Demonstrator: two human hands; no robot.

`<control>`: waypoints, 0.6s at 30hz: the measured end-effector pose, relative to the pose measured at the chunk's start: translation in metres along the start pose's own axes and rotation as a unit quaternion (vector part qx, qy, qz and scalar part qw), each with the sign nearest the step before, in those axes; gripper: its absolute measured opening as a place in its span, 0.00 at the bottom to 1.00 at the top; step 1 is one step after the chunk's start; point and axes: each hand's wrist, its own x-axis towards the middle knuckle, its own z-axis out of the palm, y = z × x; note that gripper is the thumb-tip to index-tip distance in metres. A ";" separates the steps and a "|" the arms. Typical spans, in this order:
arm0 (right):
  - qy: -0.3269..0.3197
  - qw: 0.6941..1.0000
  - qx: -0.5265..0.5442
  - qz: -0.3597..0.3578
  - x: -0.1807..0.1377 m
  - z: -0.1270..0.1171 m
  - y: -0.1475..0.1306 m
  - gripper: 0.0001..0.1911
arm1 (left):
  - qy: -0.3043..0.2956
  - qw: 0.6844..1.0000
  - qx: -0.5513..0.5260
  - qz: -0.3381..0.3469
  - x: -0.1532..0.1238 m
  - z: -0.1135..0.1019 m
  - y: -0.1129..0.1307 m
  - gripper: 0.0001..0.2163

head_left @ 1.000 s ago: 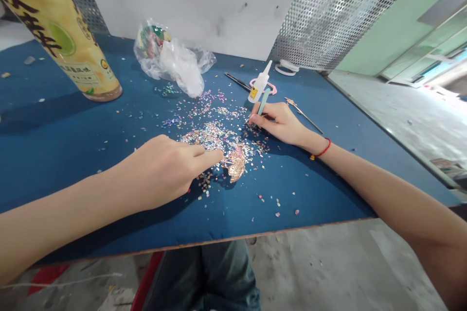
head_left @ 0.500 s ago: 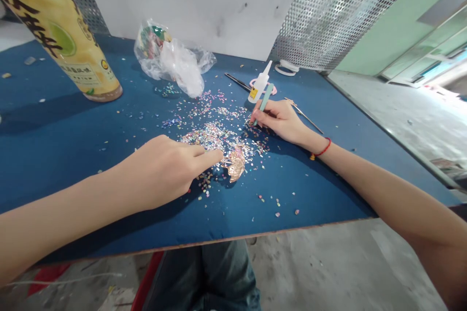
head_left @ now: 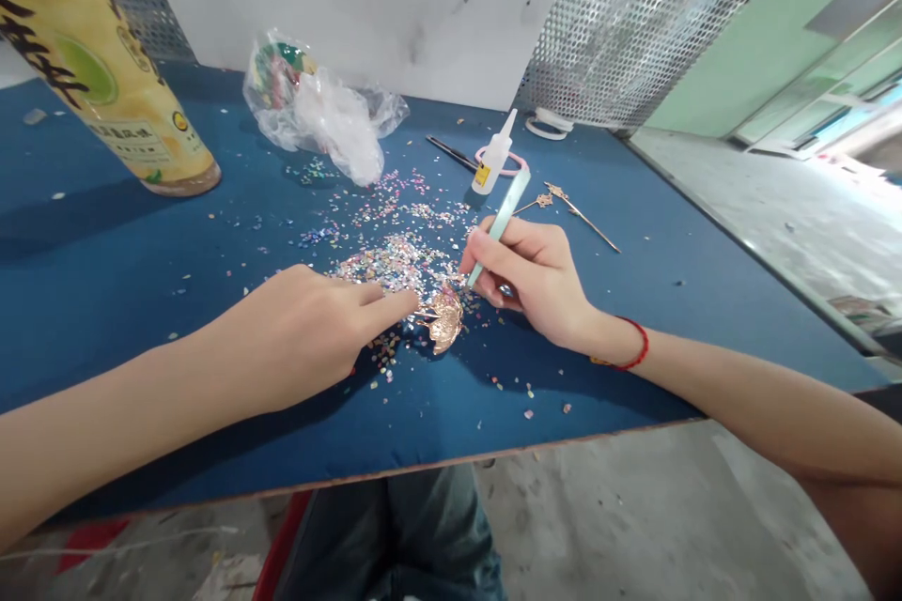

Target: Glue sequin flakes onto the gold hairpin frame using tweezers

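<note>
My left hand (head_left: 300, 338) rests on the blue table, its index finger lying along the thin stem of a fan-shaped gold ornament (head_left: 445, 321), pinning it down. Its fingertip hides the stem's end. My right hand (head_left: 532, 277) grips a pale green stick (head_left: 502, 218), whose lower tip sits just right of the ornament, close to it. A heap of multicoloured glitter flakes (head_left: 395, 265) lies beside the ornament, under and past my left fingertips. More flakes are scattered up the table.
A white glue bottle (head_left: 493, 160) stands on a pink ring (head_left: 502, 157) beside black tweezers (head_left: 451, 152) and a gold hairpin (head_left: 576, 218). Further back are a crumpled plastic bag (head_left: 317, 113) and a large yellow can (head_left: 91, 66). The blue table's edge (head_left: 423, 474) runs close to my lap.
My right hand has moved down and left toward the gold ornament, with the green stick now tilted and its tip beside the ornament. My left hand stays in place.
</note>
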 end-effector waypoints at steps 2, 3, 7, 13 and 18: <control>-0.001 1.000 -0.011 -0.002 -0.002 0.001 0.001 0.17 | 0.002 1.000 -0.006 0.000 0.000 0.000 0.000 0.18; 0.000 1.000 -0.017 -0.008 -0.003 0.001 0.001 0.17 | 0.003 1.000 -0.009 0.000 0.001 0.001 0.001 0.18; 0.002 0.998 -0.051 -0.028 -0.005 0.000 0.002 0.17 | 0.003 1.000 -0.023 -0.011 0.001 0.002 0.001 0.17; 0.004 0.989 -0.127 -0.076 -0.007 0.000 0.004 0.16 | -0.007 0.999 -0.032 -0.021 0.001 0.004 0.001 0.17; -0.010 0.977 -0.179 -0.119 -0.009 0.001 0.003 0.17 | -0.016 0.999 -0.041 -0.023 0.002 0.002 0.001 0.15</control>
